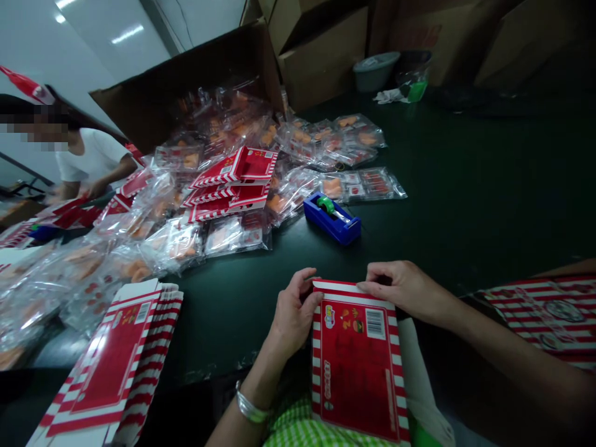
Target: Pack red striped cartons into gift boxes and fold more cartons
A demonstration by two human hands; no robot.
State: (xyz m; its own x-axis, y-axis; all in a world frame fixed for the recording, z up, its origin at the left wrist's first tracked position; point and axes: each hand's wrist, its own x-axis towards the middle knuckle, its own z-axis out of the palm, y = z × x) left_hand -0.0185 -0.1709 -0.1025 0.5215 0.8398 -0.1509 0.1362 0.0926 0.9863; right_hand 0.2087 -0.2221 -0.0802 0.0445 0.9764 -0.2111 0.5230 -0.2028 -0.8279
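A red carton (pixel 356 372) with striped red-and-white edges and a barcode lies tilted in front of me, over the green checked cloth on my lap. My left hand (pixel 293 310) grips its upper left corner between thumb and fingers. At the upper right edge, my right hand (pixel 395 288) pinches the white-striped rim with thumb and forefinger. Beyond the carton, apart from both hands, stands a blue tape dispenser (pixel 331 218) with a green roll core. A stack of flat striped cartons (pixel 112 366) rests to the left at the table's edge.
Clear bags of orange toy pieces (pixel 233 130) spill from a large cardboard box (pixel 186 68). Several striped cartons (pixel 233 186) lie on them. Another person (pixel 93 149) works at far left. A grey tub (pixel 376 69) stands at the back; striped printed sheets (pixel 549 313) are at right.
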